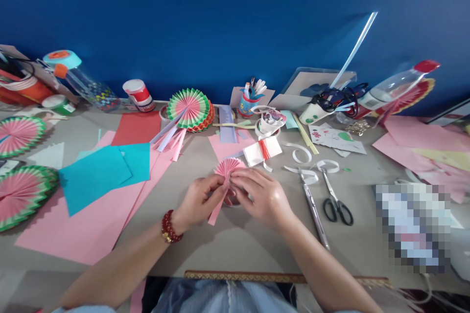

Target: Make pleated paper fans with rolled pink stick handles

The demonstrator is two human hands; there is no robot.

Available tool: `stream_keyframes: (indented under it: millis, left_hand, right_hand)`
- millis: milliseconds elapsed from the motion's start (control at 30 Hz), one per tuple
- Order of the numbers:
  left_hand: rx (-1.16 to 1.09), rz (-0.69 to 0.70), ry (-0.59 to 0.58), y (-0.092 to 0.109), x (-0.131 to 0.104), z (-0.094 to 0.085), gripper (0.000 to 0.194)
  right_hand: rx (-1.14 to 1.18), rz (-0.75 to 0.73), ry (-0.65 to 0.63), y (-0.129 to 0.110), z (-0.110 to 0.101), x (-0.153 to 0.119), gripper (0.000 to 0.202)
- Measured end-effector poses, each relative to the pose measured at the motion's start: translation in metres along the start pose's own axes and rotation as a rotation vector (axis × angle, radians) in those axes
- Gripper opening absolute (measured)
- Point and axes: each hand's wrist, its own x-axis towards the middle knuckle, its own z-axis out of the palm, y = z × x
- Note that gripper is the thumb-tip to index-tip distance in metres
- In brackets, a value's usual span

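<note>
Two green-edged fans (26, 195) lie at the left edge of the counter (205, 254), then blue paper (97, 173) over pink paper (88, 234). Your left hand (200, 198), a red bracelet (171, 227) at its wrist, has its grip closed on the small pink fan (227, 165), at mid-counter between your hands. Your right hand (262, 193) pinches the pink fan from the right. Right of that hand lie a slim silver tool (314, 212) and, just beside it, black-handled scissors (333, 201), both pointing toward the far side.
</note>
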Motion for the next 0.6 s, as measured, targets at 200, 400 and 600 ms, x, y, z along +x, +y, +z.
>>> stream_keyframes:
  millis: [200, 400, 600]
  left_hand:
    - [-0.035, -0.002, -0.008, 0.0032, 0.0013, 0.0003, 0.022]
    - [-0.038, -0.019, -0.026, 0.0035, 0.0009, -0.0004, 0.024]
    - [-0.074, -0.027, -0.051, 0.002, 0.0011, 0.0013, 0.025]
  right_hand:
    - [-0.052, -0.048, 0.036, -0.0012, 0.0005, 0.0004, 0.022]
    - [-0.101, -0.051, 0.036, -0.0033, 0.0012, -0.0002, 0.022]
    - [-0.122, -0.026, 0.043, -0.0055, 0.0004, 0.0016, 0.018]
